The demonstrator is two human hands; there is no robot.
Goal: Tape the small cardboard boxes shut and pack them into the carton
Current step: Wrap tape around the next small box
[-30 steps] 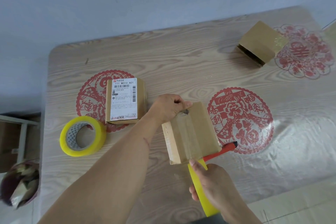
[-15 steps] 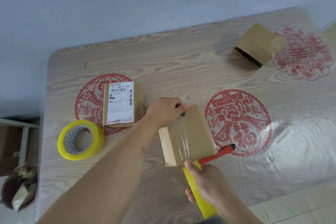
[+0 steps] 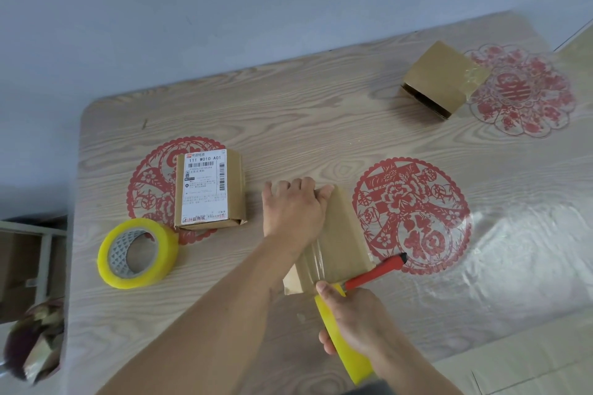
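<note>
Head view: the left hand [image 3: 293,213] lies on the far end of the small cardboard box [image 3: 333,240] at the middle of the wooden table [image 3: 288,112], its fingers curled over the box's far edge and its thumb stretched along that edge toward the right. A strip of clear tape [image 3: 317,253] runs down the top of the box from under this hand toward the person. At the box's near edge the right hand [image 3: 351,319] grips a yellow tape roll [image 3: 345,346], thumb tip pressed where the tape leaves the box. A red-handled cutter [image 3: 375,272] sticks out from this hand to the right, along the box's near right corner; how the fingers hold it is hidden, so it may be pinched together with the roll. The two hands are apart, one at each end of the box.

Just left of the left hand stands a second box with a white shipping label [image 3: 208,189], lying on a red paper-cut decoration [image 3: 150,192]. Nearer the person and left of the left forearm rests another yellow tape roll [image 3: 138,253], flat on the table. Right of both hands is a second red paper-cut [image 3: 412,215]. Well beyond the right hand, at the table's far right, sits a third cardboard box [image 3: 441,78] with one dark open side, touching a third red paper-cut [image 3: 526,93].
</note>
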